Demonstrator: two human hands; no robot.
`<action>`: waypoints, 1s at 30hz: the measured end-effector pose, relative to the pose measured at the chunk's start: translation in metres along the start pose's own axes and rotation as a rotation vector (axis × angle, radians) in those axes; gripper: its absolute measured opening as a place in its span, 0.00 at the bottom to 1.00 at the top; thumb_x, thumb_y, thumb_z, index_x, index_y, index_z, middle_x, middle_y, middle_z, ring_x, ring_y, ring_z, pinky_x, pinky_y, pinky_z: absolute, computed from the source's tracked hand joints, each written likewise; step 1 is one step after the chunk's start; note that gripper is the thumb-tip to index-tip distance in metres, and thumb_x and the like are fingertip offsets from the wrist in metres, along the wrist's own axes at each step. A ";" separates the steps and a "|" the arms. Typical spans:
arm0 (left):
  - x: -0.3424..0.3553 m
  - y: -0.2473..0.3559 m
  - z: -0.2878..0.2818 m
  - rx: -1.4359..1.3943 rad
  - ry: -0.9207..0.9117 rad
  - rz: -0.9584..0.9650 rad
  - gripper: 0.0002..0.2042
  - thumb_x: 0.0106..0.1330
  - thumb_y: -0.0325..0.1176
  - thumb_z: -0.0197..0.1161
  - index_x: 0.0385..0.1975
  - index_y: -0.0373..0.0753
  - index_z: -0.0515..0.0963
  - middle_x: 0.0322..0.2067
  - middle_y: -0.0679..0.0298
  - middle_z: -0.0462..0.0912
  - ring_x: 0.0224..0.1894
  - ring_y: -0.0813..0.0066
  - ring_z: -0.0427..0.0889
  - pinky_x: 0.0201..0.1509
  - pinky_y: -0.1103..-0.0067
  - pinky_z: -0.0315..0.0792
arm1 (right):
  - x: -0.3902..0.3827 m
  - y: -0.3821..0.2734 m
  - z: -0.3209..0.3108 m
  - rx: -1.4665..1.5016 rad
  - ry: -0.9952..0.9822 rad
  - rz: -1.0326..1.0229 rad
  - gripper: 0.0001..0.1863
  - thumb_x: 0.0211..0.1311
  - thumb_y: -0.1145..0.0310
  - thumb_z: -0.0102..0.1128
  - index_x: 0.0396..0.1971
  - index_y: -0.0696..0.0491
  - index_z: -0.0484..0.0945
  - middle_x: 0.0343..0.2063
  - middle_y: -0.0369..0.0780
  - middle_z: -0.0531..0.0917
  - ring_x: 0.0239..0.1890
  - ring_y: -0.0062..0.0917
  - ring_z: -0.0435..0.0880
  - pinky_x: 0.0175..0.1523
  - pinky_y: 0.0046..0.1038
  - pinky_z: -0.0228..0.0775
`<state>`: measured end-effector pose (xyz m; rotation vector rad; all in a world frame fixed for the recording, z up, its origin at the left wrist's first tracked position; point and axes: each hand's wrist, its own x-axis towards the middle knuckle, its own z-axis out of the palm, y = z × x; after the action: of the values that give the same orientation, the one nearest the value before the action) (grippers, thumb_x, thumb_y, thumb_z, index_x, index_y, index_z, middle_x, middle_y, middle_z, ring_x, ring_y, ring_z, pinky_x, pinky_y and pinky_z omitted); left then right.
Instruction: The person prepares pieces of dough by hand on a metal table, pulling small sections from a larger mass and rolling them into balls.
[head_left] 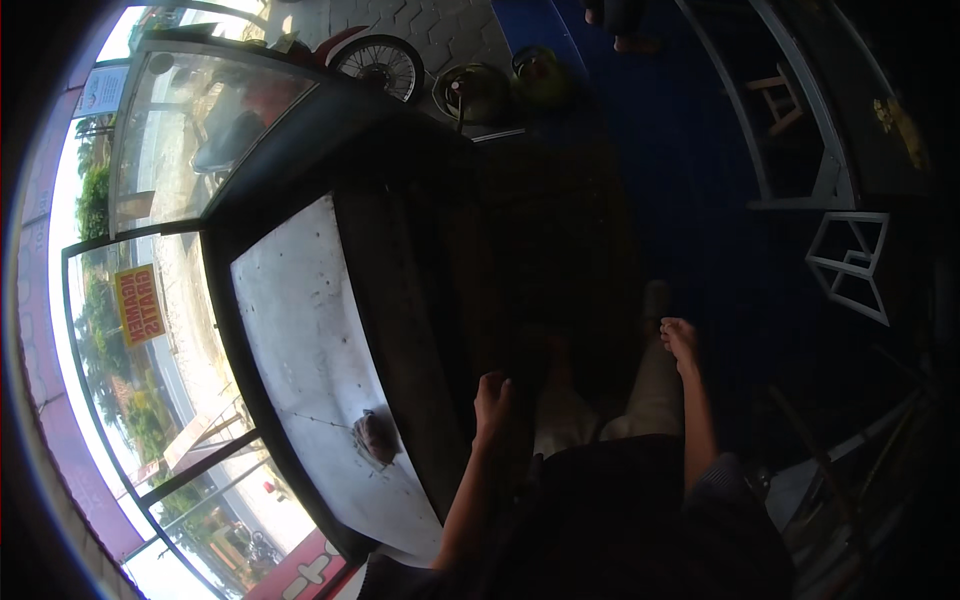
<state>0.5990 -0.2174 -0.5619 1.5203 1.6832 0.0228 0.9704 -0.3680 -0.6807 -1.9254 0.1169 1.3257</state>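
My left hand (492, 402) hangs in front of my body, just right of a pale metal counter (300, 320). Its fingers are curled in and no object shows in them. On the counter's near part lies a crumpled brownish cloth (376, 437), apart from that hand. My right hand (681, 342) is held out over my right leg, its fingers also curled with nothing visible in them. Neither hand touches the counter.
A glass display case (210, 130) with dark frames borders the counter on the left. Beyond it stand a motorcycle wheel (378, 68) and two gas cylinders (470, 93). To the right are a white-framed glass cabinet (830, 180) and a small stool-like frame (850, 262). Another person's foot (636, 45) shows at the top.
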 end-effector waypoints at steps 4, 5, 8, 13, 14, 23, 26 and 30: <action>-0.006 0.003 0.132 0.032 -0.305 -0.049 0.20 0.68 0.43 0.62 0.52 0.36 0.76 0.47 0.50 0.84 0.53 0.55 0.83 0.55 0.67 0.76 | 0.021 0.012 -0.004 0.080 -0.152 0.070 0.12 0.70 0.68 0.56 0.48 0.56 0.80 0.36 0.35 0.84 0.36 0.16 0.82 0.37 0.20 0.73; -0.012 0.006 0.158 0.057 -0.383 -0.066 0.20 0.68 0.43 0.62 0.52 0.37 0.76 0.47 0.50 0.84 0.54 0.55 0.82 0.55 0.67 0.76 | 0.029 0.021 -0.008 0.113 -0.176 0.085 0.12 0.71 0.67 0.56 0.48 0.56 0.80 0.36 0.35 0.84 0.36 0.16 0.82 0.38 0.20 0.73; -0.015 0.017 0.236 -0.035 -0.525 -0.172 0.18 0.69 0.42 0.61 0.52 0.36 0.77 0.47 0.50 0.84 0.53 0.55 0.82 0.55 0.67 0.76 | 0.061 0.041 -0.021 0.202 -0.225 0.146 0.13 0.72 0.64 0.56 0.49 0.54 0.80 0.38 0.34 0.85 0.39 0.17 0.83 0.41 0.19 0.73; 0.018 -0.026 0.359 -0.089 -0.584 -0.154 0.17 0.71 0.40 0.59 0.50 0.34 0.76 0.47 0.48 0.82 0.53 0.53 0.82 0.55 0.67 0.75 | 0.120 0.084 -0.029 0.403 -0.180 0.251 0.16 0.72 0.63 0.57 0.52 0.55 0.78 0.43 0.36 0.83 0.47 0.19 0.82 0.48 0.22 0.73; 0.023 -0.046 0.388 -0.045 -0.525 -0.139 0.16 0.71 0.39 0.58 0.50 0.34 0.76 0.46 0.47 0.82 0.53 0.53 0.82 0.55 0.67 0.75 | 0.130 0.094 -0.028 0.418 -0.167 0.259 0.16 0.72 0.62 0.57 0.53 0.55 0.78 0.44 0.37 0.83 0.48 0.20 0.82 0.49 0.23 0.73; 0.096 -0.067 0.461 -0.136 -0.552 -0.293 0.13 0.72 0.35 0.55 0.48 0.33 0.76 0.43 0.49 0.83 0.49 0.55 0.83 0.53 0.68 0.75 | 0.146 0.116 -0.001 0.141 -0.154 0.210 0.15 0.72 0.67 0.54 0.52 0.59 0.77 0.48 0.41 0.82 0.53 0.22 0.80 0.59 0.27 0.68; 0.108 -0.047 0.463 -0.296 -0.534 -0.258 0.11 0.72 0.33 0.55 0.47 0.33 0.75 0.42 0.51 0.83 0.47 0.59 0.84 0.51 0.69 0.76 | 0.138 0.106 -0.017 -0.035 -0.099 0.240 0.16 0.74 0.67 0.49 0.53 0.61 0.76 0.51 0.44 0.80 0.55 0.27 0.78 0.62 0.27 0.66; 0.122 -0.029 0.456 -0.490 -0.537 -0.284 0.10 0.73 0.32 0.56 0.47 0.33 0.75 0.41 0.52 0.83 0.46 0.64 0.84 0.50 0.71 0.75 | 0.137 0.116 -0.034 -0.315 -0.127 -0.196 0.18 0.75 0.66 0.47 0.56 0.62 0.73 0.54 0.45 0.77 0.58 0.28 0.76 0.64 0.29 0.64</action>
<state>0.8512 -0.3526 -0.9382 0.8198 1.3143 -0.1070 1.0022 -0.4241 -0.8517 -2.0412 -0.3547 1.3910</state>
